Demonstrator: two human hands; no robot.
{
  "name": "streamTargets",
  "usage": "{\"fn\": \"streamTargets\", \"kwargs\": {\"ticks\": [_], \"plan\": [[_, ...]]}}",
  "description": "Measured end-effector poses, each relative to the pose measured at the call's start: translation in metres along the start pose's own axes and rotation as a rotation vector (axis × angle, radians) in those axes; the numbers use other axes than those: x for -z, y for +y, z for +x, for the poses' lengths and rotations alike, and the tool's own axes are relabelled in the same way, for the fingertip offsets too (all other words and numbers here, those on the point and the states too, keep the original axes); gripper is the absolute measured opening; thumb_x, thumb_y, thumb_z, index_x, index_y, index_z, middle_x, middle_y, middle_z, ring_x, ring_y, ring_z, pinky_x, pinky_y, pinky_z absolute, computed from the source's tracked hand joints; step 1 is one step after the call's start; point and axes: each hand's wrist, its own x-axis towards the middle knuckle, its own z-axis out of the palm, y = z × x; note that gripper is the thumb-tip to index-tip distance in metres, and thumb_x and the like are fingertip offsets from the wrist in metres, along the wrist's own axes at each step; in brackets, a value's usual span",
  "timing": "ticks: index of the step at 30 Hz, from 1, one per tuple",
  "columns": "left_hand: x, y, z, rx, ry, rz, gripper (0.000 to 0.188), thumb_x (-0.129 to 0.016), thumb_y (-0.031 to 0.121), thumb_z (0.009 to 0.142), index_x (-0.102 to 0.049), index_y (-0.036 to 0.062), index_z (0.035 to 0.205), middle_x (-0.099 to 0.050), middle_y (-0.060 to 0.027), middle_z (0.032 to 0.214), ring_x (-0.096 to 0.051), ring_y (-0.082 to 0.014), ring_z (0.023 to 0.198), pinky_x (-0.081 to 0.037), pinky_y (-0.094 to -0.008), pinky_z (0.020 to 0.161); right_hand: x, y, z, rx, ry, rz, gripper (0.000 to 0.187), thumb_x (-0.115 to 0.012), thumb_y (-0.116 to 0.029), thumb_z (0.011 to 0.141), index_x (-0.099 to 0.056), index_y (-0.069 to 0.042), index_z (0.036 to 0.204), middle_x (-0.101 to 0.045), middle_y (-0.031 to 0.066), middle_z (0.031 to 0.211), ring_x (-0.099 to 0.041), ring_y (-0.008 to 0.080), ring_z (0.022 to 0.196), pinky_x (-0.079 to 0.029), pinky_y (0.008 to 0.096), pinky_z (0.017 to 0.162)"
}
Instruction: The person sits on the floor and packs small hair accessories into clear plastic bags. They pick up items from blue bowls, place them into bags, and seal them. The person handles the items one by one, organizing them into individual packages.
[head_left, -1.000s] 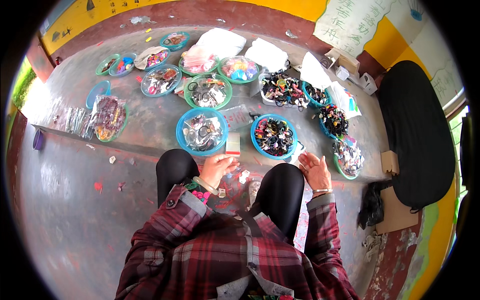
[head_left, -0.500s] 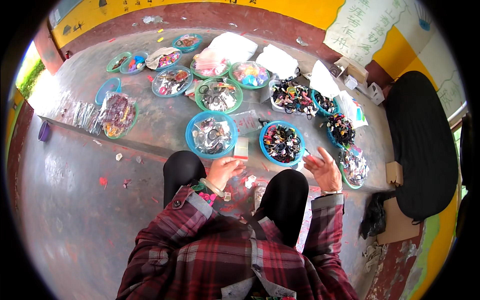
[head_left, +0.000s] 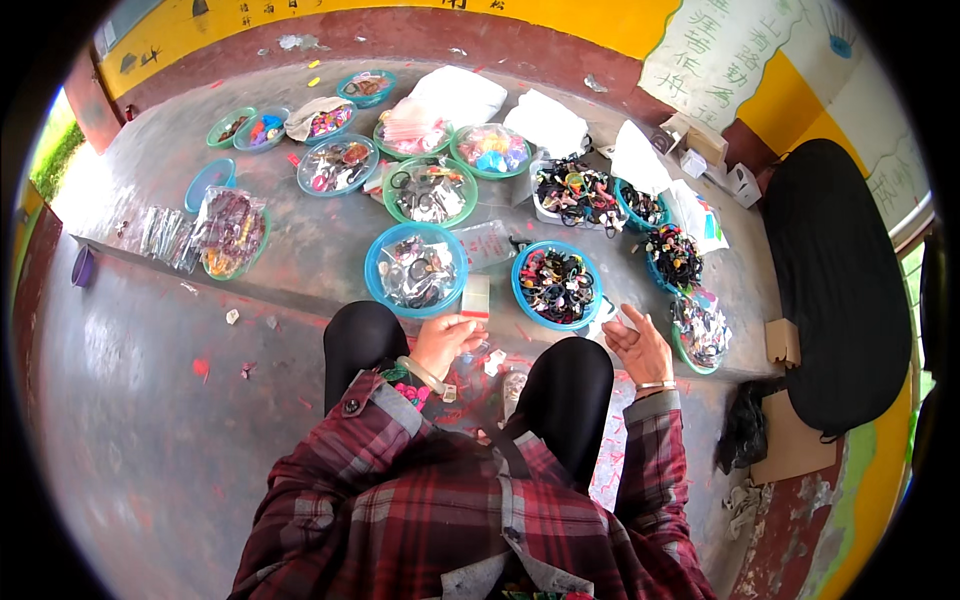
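Observation:
My left hand [head_left: 445,345] is over my left knee, its fingers pressed together; what they hold, if anything, I cannot make out. Just beyond it lies a small pale stack of cards with a red edge [head_left: 476,297], next to a blue basket of bagged hair ties [head_left: 373,285]. My right hand [head_left: 640,347] is raised beyond my right knee, palm turned inward, its fingers apart with nothing visible between them. Close to its fingertips are a white scrap [head_left: 604,316] and a blue basket [head_left: 518,300] full of dark hair ties with colourful charms.
On the grey ledge stand several more baskets of small goods, among them a green basket [head_left: 390,205] and a white basket [head_left: 542,214]. White bags [head_left: 548,122] lie behind. A black oval board [head_left: 838,290] leans at the right; a purple cup [head_left: 83,265] sits far left.
My right hand has shifted slightly down, its fingers now bent differently. My left hand stays nearly in place. The whole view has slid a little to the left.

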Motion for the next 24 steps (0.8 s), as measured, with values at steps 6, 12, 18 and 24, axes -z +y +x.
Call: {"fn": "streamTargets", "kwargs": {"ticks": [6,12,18,24], "plan": [[0.006,0.004,-0.002,-0.021,0.010,-0.077,0.017,-0.051,0.009,0.088,-0.057,-0.0055,0.095,-0.060,-0.0148,0.096,-0.060,-0.0234,0.091,-0.050,-0.0294,0.080,-0.061,0.011,0.014,-0.065,-0.115,-0.142,0.039,-0.047,-0.023,0.089,-0.046,0.000,0.121,-0.060,0.0165,0.105,-0.057,0.0258,0.101,-0.045,0.0352,0.083],[0.001,0.010,-0.004,-0.033,-0.014,-0.268,0.017,-0.051,0.009,0.088,-0.057,-0.0051,0.095,-0.060,-0.0153,0.097,-0.060,-0.0245,0.093,-0.049,-0.0300,0.081,-0.110,0.080,0.037,-0.265,-0.121,-0.328,0.044,-0.062,-0.009,0.079,-0.046,-0.002,0.120,-0.057,0.0062,0.105,-0.056,0.0119,0.081,-0.045,0.0242,0.067],[0.001,0.009,-0.004,-0.032,-0.025,-0.318,0.017,-0.050,0.009,0.089,-0.057,-0.0050,0.096,-0.060,-0.0149,0.098,-0.059,-0.0231,0.093,-0.050,-0.0297,0.082,-0.134,0.099,0.038,-0.215,-0.104,-0.338,0.019,-0.065,-0.005,0.077,-0.059,-0.002,0.095,-0.061,-0.0002,0.083,-0.051,0.0052,0.060,-0.040,0.0187,0.052],[-0.003,0.006,-0.003,-0.010,-0.036,-0.320,0.018,-0.049,0.009,0.089,-0.057,-0.0047,0.098,-0.060,-0.0142,0.099,-0.059,-0.0210,0.094,-0.049,-0.0292,0.083,-0.126,0.103,0.036,-0.105,-0.034,-0.350,0.006,-0.064,-0.004,0.078,-0.064,0.000,0.081,-0.060,0.0011,0.068,-0.050,0.0056,0.056,-0.040,0.0182,0.050]]}}
